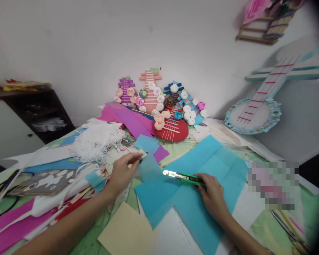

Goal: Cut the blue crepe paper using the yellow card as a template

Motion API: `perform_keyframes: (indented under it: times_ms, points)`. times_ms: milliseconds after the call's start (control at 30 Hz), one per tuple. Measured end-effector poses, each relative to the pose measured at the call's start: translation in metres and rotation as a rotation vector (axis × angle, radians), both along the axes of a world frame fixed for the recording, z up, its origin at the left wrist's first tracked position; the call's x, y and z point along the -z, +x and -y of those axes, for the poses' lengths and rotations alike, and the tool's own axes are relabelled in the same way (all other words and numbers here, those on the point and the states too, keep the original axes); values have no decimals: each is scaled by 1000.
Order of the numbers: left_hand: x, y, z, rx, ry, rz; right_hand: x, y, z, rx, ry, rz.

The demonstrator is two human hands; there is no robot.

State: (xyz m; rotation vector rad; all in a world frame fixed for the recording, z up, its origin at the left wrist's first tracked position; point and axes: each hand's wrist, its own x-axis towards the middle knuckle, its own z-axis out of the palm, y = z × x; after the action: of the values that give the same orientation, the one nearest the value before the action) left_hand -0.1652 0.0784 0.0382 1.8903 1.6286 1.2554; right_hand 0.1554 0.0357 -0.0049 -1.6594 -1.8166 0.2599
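Observation:
My right hand [211, 194] is closed around the handle of a green utility knife [187, 178], its metal blade end pointing left. Below the knife lie large sheets of turquoise paper [202, 216], creased and overlapping, on a white board [172, 235]. A smaller piece of pale blue paper [150, 168] is pinched at its left edge between the thumb and fingers of my left hand [124, 171]. That piece looks slightly blurred and reaches close to the blade. Beside the turquoise sheets sits a beige square of paper [129, 230].
Decorated paper instruments [171, 124] lean against the wall at the back. At left are a tangle of white string [98, 143], a phone [46, 182] and a white glue gun [45, 205]. Scissors [284, 223] lie at right. A large banjo-like craft [255, 113] stands behind.

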Motion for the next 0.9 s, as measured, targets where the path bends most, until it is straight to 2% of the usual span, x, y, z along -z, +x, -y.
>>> perform_keyframes:
  times_ms: [100, 200, 300, 400, 633, 900]
  points:
    - [-12, -1, -32, -40, -54, -24, 1, 0, -1, 16, 49, -26]
    - [-17, 1, -74, -95, -158, -59, 1, 1, -1, 13, 74, -53]
    - [-13, 3, -112, -167, -266, -98, 2, 2, -1, 9, 82, -78]
    - [-5, 3, -136, -237, -335, -138, 3, 4, -1, 2, 87, -100]
    - [11, -2, -152, -301, -397, -226, 2, 5, -1, -33, 85, -120]
    - [10, -8, -154, -286, -464, -316, 1, 4, 0, -55, 71, -121]
